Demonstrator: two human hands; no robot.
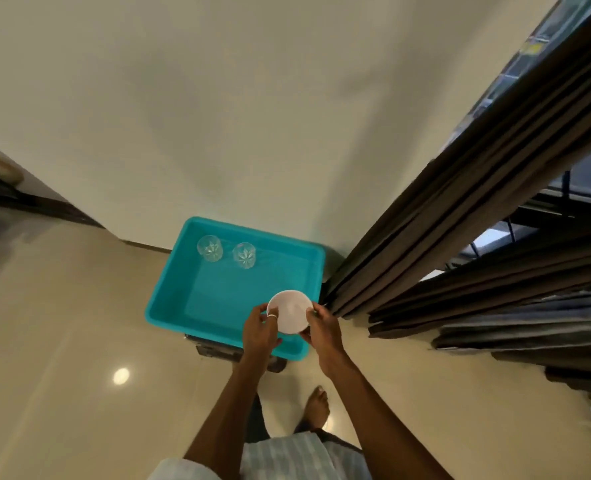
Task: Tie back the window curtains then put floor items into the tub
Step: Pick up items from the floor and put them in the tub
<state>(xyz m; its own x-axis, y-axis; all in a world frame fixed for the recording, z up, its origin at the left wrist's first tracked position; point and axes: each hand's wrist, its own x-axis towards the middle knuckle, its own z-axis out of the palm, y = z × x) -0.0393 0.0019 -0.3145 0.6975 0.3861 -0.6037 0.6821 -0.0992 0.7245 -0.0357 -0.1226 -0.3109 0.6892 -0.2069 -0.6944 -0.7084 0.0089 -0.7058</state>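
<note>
White bowl [290,311] in grip of left hand [259,328], right hand [323,328], above tub [218,299]

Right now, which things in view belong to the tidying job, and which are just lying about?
Job: white bowl, held by left hand and right hand; teal tub; one glass and a second glass inside it; brown curtains.
Just there: dark stand under the tub; dark furniture, far left.
</note>
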